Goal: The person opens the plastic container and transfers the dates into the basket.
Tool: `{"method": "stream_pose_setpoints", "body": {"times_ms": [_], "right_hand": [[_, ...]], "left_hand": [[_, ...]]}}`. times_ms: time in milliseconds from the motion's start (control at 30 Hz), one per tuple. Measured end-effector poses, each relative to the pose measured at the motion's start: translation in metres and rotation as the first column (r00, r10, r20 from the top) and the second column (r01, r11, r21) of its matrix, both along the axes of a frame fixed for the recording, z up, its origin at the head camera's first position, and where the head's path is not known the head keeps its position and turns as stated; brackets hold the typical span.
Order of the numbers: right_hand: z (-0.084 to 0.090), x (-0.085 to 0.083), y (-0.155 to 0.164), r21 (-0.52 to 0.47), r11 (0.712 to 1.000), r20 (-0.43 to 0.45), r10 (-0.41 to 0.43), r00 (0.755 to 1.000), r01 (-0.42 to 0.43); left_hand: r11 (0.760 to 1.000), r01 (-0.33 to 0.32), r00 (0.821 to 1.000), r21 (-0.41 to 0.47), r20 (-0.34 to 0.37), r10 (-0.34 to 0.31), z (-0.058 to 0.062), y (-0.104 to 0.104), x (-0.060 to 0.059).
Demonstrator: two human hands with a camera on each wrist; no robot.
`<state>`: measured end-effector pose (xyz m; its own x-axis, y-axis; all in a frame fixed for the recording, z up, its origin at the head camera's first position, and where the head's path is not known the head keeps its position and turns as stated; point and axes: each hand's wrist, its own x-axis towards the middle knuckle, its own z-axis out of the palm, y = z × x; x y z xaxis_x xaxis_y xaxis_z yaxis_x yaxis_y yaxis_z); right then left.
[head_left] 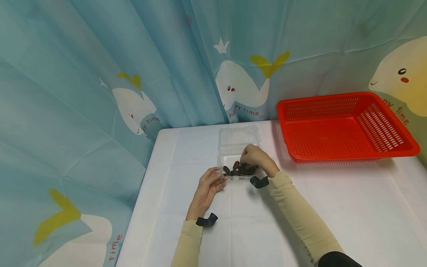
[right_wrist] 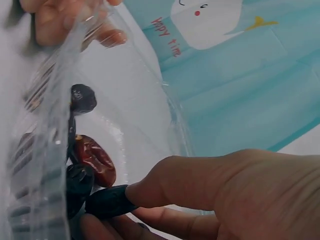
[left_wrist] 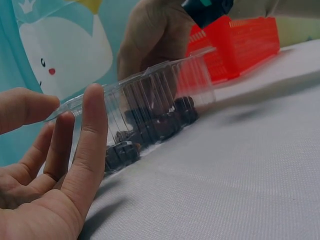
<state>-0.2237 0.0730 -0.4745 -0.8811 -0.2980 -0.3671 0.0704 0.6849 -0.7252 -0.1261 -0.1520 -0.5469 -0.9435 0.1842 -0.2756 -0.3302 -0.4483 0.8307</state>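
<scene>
**Right hand on a dark date inside the clear box, left hand steadying the box wall**

We see a clear plastic container [head_left: 238,148] lying open on the white table [head_left: 333,207], with a heap of dark dates [head_left: 238,171] gathered at its near end, at about 6 o'clock within the box. The far part of the box, toward 12 o'clock, holds nothing we can make out.

Right hand [head_left: 255,157]: reaches down into the box from 3 o'clock. In the right wrist view we note the fingertips [right_wrist: 150,192] closed on one dark date [right_wrist: 110,201], pinched between thumb and finger. Just at 11 o'clock of that date lies a reddish-brown date [right_wrist: 94,159], touching it or nearly so; another black date [right_wrist: 82,98] sits farther up along the box wall.

Left hand [head_left: 208,187]: sits at 8 o'clock of the box. In the left wrist view the fingers [left_wrist: 92,135] are straight and spread, the tips resting against the ribbed outer wall of the container [left_wrist: 150,105]; nothing is clasped. The dates [left_wrist: 150,132] show through the wall, just past those fingertips.

A red slotted basket [head_left: 345,126] stands well apart at 2 o'clock of the box, against a blue whale-print curtain [head_left: 100,92]. Both forearms wear cream sleeves [head_left: 300,211] with black straps at the wrists.
</scene>
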Motion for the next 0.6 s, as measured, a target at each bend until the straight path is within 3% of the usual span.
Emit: {"method": "stream_pose_setpoints", "body": {"times_ms": [300,600], "right_hand": [[0.001,-0.004,0.003,-0.223,0.974,0.197,0.010,0.980,0.035],[0.007,-0.010,0.010,-0.279,0.959,0.277,0.038,0.960,0.043]], "left_hand": [[1.000,-0.002,1.000,-0.017,-0.005,0.002,-0.001,0.001,0.000],[1.000,-0.004,1.000,-0.001,0.002,0.004,0.001,0.001,0.000]]}}
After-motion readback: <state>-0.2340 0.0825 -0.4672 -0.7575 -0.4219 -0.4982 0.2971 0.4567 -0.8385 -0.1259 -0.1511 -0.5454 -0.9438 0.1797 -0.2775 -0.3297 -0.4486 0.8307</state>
